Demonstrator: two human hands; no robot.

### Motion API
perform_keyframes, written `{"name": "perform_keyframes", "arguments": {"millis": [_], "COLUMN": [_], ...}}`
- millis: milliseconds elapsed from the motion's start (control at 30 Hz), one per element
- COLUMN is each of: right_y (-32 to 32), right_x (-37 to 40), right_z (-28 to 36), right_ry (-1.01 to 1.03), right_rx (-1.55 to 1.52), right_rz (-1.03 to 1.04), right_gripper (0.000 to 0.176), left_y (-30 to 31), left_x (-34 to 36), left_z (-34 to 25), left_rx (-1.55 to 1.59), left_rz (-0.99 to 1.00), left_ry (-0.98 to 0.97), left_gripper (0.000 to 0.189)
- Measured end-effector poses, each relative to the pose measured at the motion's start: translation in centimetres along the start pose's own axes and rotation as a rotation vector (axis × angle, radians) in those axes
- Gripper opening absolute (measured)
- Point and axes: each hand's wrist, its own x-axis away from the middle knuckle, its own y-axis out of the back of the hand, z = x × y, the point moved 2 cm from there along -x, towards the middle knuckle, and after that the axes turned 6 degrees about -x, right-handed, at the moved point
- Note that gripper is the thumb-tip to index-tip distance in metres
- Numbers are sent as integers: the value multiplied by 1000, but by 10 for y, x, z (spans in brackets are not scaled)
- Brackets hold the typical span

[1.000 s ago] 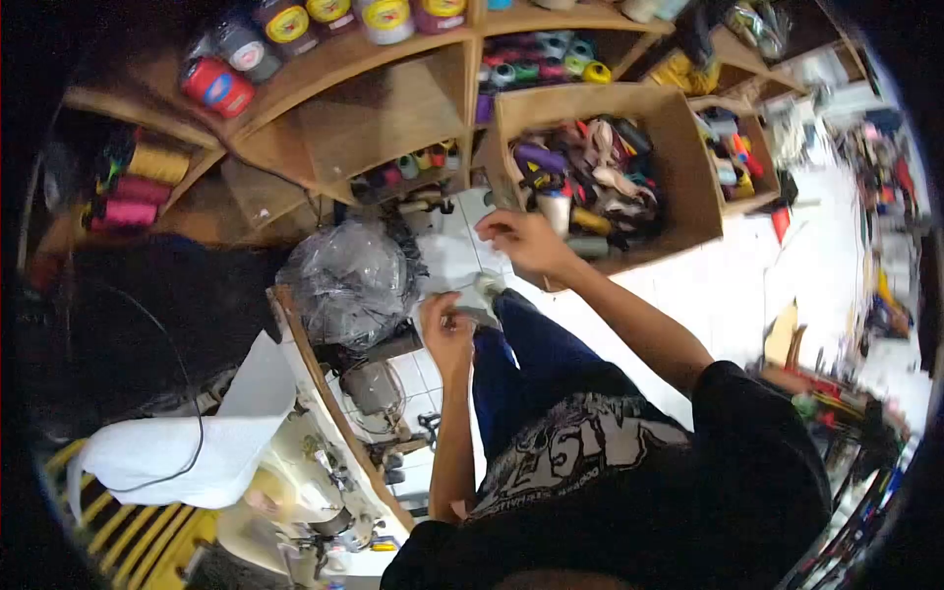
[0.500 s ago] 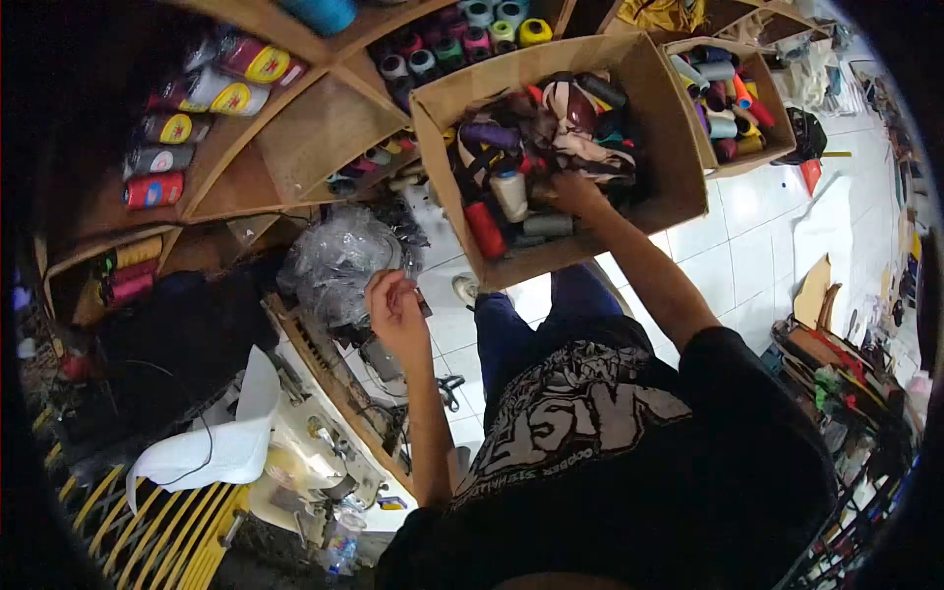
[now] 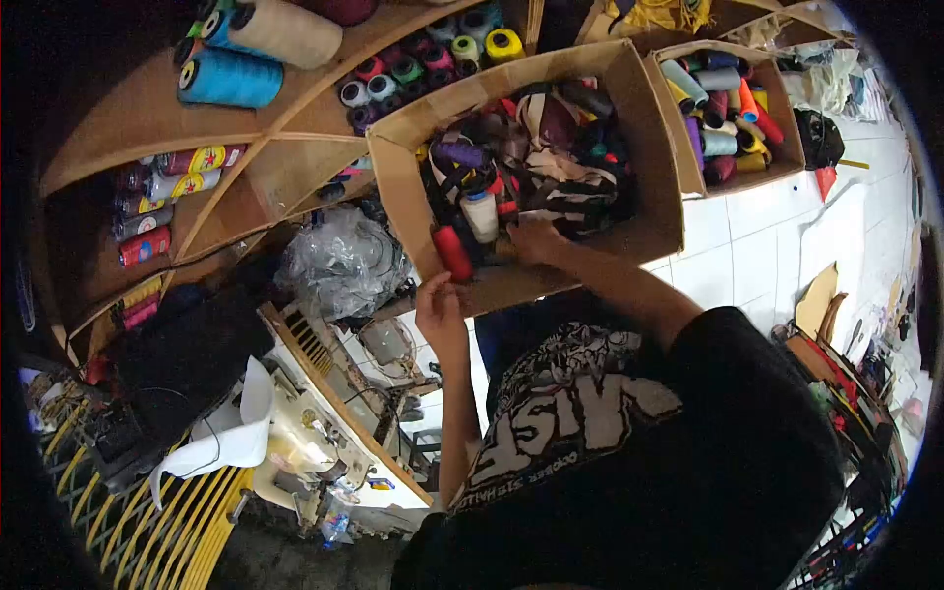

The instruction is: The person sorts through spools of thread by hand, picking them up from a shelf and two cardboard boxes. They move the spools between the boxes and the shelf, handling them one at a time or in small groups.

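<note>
A large cardboard box (image 3: 649, 147) holds thread spools and tangled dark and pale fabric strips (image 3: 565, 167). My right hand (image 3: 536, 239) reaches inside it near the front wall, its fingers among the contents; what they hold, if anything, is hidden. Just left of that hand stands a white spool (image 3: 481, 216), and a red spool (image 3: 452, 254) leans in the near left corner. My left hand (image 3: 440, 298) is at the box's near left corner, just below the red spool, with fingers bent close to the cardboard edge.
Wooden shelves (image 3: 324, 128) with thread cones curve along the top left. A smaller box of spools (image 3: 688, 172) sits at the upper right. Clear plastic bags (image 3: 344, 261) lie left of the large box. A sewing machine (image 3: 300, 442) is at lower left.
My left hand has moved up and right to the box corner. My right hand has shifted left and down within the box. The view has shifted, showing more of the upper left shelves.
</note>
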Motion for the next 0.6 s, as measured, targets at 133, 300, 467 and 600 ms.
{"name": "perform_keyframes", "arguments": {"millis": [133, 300, 467, 600], "right_y": [-84, -38, 39, 20], "right_x": [-67, -28, 63, 69], "right_z": [-20, -25, 5, 46], "right_ry": [-104, -115, 112, 343], "right_rx": [52, -243, -768, -609], "right_rz": [-169, -61, -183, -399], "right_gripper": [39, 54, 85, 97], "left_y": [7, 6, -31, -55], "left_x": [-5, -8, -9, -3], "left_z": [-6, 8, 27, 43], "left_rx": [-63, 119, 469, 678], "left_rz": [-61, 25, 377, 527], "left_ry": [-10, 137, 238, 404], "left_gripper": [16, 26, 61, 75]}}
